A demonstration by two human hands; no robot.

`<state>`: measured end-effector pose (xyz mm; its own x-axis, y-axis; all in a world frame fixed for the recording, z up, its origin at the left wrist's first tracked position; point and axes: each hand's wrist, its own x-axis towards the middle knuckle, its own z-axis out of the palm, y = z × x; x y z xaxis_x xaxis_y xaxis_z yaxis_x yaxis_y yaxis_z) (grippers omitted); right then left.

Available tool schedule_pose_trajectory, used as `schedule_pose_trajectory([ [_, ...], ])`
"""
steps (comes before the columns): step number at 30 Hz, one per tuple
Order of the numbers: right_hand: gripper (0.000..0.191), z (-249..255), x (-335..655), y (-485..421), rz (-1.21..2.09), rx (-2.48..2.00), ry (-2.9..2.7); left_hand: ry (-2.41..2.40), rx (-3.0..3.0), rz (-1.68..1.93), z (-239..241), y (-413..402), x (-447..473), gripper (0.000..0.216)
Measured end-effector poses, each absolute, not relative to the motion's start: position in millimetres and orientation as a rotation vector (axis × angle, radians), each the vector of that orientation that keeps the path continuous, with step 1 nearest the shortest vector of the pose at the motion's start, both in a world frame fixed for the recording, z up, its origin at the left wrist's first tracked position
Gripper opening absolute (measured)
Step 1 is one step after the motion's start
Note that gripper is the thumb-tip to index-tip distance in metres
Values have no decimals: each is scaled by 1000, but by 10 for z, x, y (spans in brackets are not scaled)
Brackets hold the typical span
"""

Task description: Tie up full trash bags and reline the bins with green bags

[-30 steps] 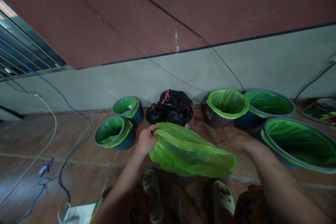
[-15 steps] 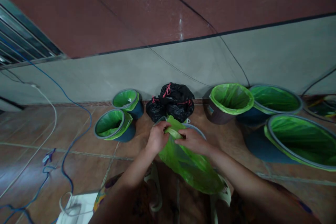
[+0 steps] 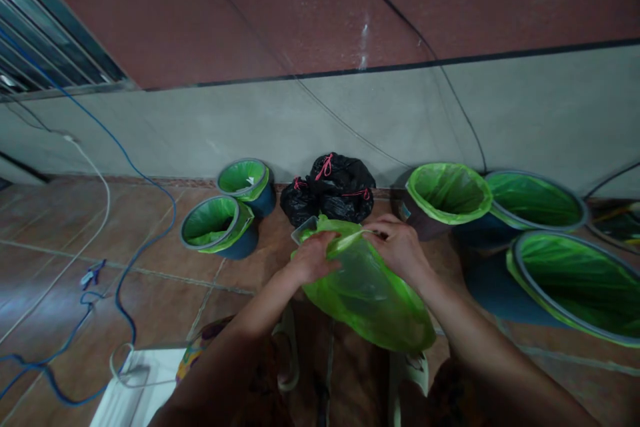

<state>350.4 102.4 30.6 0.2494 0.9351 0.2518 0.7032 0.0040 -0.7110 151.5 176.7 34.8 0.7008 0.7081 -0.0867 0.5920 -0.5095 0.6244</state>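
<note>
A loose green plastic bag [image 3: 367,293] hangs in front of me over a small bin, of which only the grey rim [image 3: 303,229] shows. My left hand [image 3: 313,257] pinches the bag's top edge on the left. My right hand [image 3: 397,243] grips the same edge on the right, and the edge is stretched thin between the two hands. Just beyond the bag lie tied black rubbish bags [image 3: 330,190] with red ties against the wall.
Two small green-lined bins [image 3: 215,227] [image 3: 245,180] stand to the left, three larger green-lined bins [image 3: 447,193] [image 3: 535,203] [image 3: 580,280] to the right. Blue and white cables [image 3: 125,280] trail over the tiled floor at left. My sandalled feet [image 3: 287,353] are below the bag.
My right hand came in from the far right and took hold of the bag's top edge beside my left hand. Both hands have now drawn apart, stretching the edge.
</note>
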Motion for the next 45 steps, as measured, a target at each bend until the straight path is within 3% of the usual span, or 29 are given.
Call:
schedule_pose_trajectory([
  [2, 20, 288, 3464, 1036, 418, -1721, -1481, 843, 2162, 440, 371, 1765, 1573, 49],
  [5, 19, 268, 3386, 1039, 479, -1667, -1467, 793, 2028, 599, 369, 1750, 1653, 25],
  [10, 20, 285, 3358, 1023, 476, -1702, -1365, 822, 2111, 559, 336, 1723, 1696, 8],
  [22, 38, 370, 3684, 950, 466, -1876, -1037, 1200, 2482, 348, 258, 1807, 1619, 17],
  [28, 38, 372, 3878, 866, 460, -1913, -990, 1527, 2515, 134, 279, 1882, 1540, 21],
  [35, 40, 367, 4241, 728, 341, -2056, -981, 1644, 2350, 357, 329, 2056, 1432, 20],
  [45, 44, 409, 4238, 735, 1065, -1850, -1193, 1487, 2120, 945, 336, 2161, 1388, 21],
])
